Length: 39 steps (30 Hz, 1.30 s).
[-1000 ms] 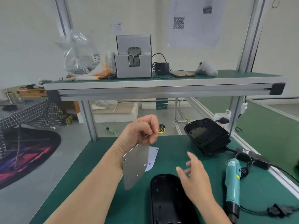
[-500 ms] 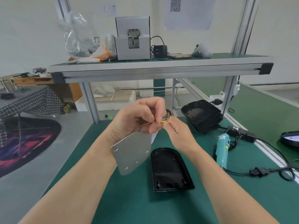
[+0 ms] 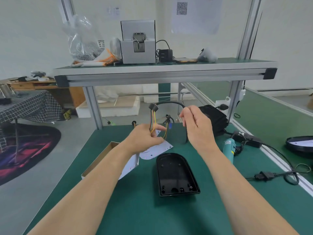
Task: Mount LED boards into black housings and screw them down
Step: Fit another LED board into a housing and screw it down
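From the head camera: grips the coloured wires (image 3: 151,123) in the left hand (image 3: 145,138), fingers curled round the bundle, with the LED board (image 3: 130,167) hanging tilted under that wrist, clear of the worktop (image 3: 144,214). Pinches the black cable (image 3: 169,102) at the fingertips of the right hand (image 3: 197,128), raised a little above and to the right of the left one, arching it across between the two. Just beyond the left hand, a second white board (image 3: 160,147); cannot tell whether lying flat or touching the held one. Below both hands, between the forearms: the black housing (image 3: 176,173), open side up, nothing in it. Right of the right hand, the teal screwdriver (image 3: 228,149); behind that hand, a stack of housings (image 3: 218,118).

Looks like sorting out the harness ahead of seating the board, with no screw driven yet. Next, probably: lower the board towards the housing, lead the cable out through the notch at its near end, line up holes with bosses, then reach right for the screwdriver.
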Motion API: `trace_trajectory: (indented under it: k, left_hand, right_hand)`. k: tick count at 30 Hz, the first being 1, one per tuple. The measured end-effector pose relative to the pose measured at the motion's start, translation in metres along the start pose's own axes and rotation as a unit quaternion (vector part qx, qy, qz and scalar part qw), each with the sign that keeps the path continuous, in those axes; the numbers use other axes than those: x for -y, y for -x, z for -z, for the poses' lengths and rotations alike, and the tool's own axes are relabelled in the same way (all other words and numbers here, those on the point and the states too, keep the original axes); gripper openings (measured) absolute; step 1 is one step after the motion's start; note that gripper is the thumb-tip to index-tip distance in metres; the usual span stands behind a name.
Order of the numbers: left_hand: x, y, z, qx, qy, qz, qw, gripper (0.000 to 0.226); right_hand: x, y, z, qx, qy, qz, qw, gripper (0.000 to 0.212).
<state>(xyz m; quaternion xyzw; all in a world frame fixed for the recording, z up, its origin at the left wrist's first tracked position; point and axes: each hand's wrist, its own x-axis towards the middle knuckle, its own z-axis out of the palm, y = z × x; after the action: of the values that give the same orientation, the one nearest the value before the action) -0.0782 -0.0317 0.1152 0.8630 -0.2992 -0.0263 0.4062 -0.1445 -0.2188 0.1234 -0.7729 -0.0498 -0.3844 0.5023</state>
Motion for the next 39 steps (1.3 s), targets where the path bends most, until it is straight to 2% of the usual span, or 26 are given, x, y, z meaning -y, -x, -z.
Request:
trace_trajectory:
  k: [2, 5, 9, 11, 12, 14, 15, 16, 18, 20, 21, 23, 25, 27, 29, 30, 32, 33, 36, 39]
  left_hand:
    - [-0.002, -0.005, -0.011, 0.024, -0.027, 0.004, 0.999, 0.050]
    - [-0.006, -0.009, -0.028, 0.068, 0.020, 0.002, 0.997, 0.059]
    - [-0.010, -0.012, -0.047, 0.185, 0.078, 0.030, 0.979, 0.038]
    - [-0.012, -0.013, -0.052, 0.197, 0.099, 0.041, 0.975, 0.016]
    - [-0.015, -0.014, -0.051, 0.185, 0.099, 0.038, 0.977, 0.013]
    - [-0.019, -0.014, -0.046, 0.158, 0.104, 0.027, 0.982, 0.021]
    - [-0.023, -0.013, -0.040, 0.151, 0.118, 0.014, 0.981, 0.020]
    - [-0.026, -0.012, -0.031, 0.146, 0.135, 0.002, 0.980, 0.018]
    - [-0.032, -0.010, -0.011, 0.129, 0.165, -0.018, 0.978, 0.018]
    - [-0.038, -0.008, 0.011, 0.112, 0.208, -0.050, 0.970, 0.022]
    - [-0.039, -0.008, 0.020, 0.104, 0.238, -0.061, 0.964, 0.022]
    - [-0.040, -0.008, 0.035, 0.078, 0.282, -0.073, 0.953, 0.018]
    - [-0.035, -0.011, 0.044, 0.032, 0.296, -0.069, 0.952, 0.019]
    - [-0.028, -0.013, 0.049, -0.011, 0.302, -0.056, 0.952, 0.022]
    - [-0.019, -0.016, 0.046, -0.040, 0.326, -0.033, 0.944, 0.023]
    - [-0.015, -0.017, 0.041, -0.050, 0.346, -0.017, 0.937, 0.024]
    - [-0.005, -0.021, 0.028, -0.068, 0.365, 0.029, 0.928, 0.029]
    - [0.000, -0.023, 0.022, -0.069, 0.352, 0.064, 0.931, 0.033]
    - [0.017, -0.024, 0.001, 0.003, 0.211, 0.178, 0.961, 0.029]
    - [0.032, -0.025, -0.027, 0.053, 0.048, 0.257, 0.964, 0.014]
  right_hand:
    - [0.004, -0.006, 0.001, 0.013, -0.009, -0.001, 1.000, 0.028]
    - [0.009, -0.007, -0.001, 0.055, -0.035, -0.007, 0.998, 0.025]
    - [0.016, -0.006, -0.008, 0.046, -0.090, -0.038, 0.994, 0.023]
    - [0.018, -0.010, -0.007, 0.024, -0.164, -0.068, 0.984, 0.022]
    - [0.017, -0.012, -0.004, 0.024, -0.212, -0.081, 0.974, 0.022]
    - [0.007, -0.015, 0.003, 0.043, -0.284, -0.108, 0.952, 0.027]
    - [-0.001, -0.014, 0.007, 0.055, -0.272, -0.122, 0.953, 0.027]
    - [-0.010, -0.012, 0.012, 0.072, -0.217, -0.135, 0.964, 0.027]
    - [-0.031, -0.004, 0.019, 0.132, -0.040, -0.163, 0.977, 0.051]
    - [-0.047, 0.008, 0.021, 0.226, 0.088, -0.183, 0.953, 0.066]
    - [-0.054, 0.014, 0.021, 0.258, 0.120, -0.184, 0.941, 0.065]
    - [-0.058, 0.020, 0.023, 0.267, 0.123, -0.196, 0.935, 0.052]
    - [-0.054, 0.023, 0.026, 0.240, 0.041, -0.236, 0.941, 0.028]
    - [-0.046, 0.025, 0.030, 0.266, -0.063, -0.257, 0.927, 0.035]
    - [-0.038, 0.028, 0.028, 0.304, -0.071, -0.225, 0.923, 0.031]
    - [-0.037, 0.030, 0.025, 0.315, -0.017, -0.176, 0.932, 0.023]
    - [-0.041, 0.029, 0.017, 0.287, 0.132, -0.088, 0.945, 0.016]
    - [-0.042, 0.029, 0.014, 0.252, 0.154, -0.081, 0.952, 0.018]
    - [-0.047, 0.025, 0.018, 0.136, 0.044, -0.171, 0.975, 0.023]
    - [-0.049, 0.029, 0.023, 0.102, -0.009, -0.217, 0.971, 0.021]
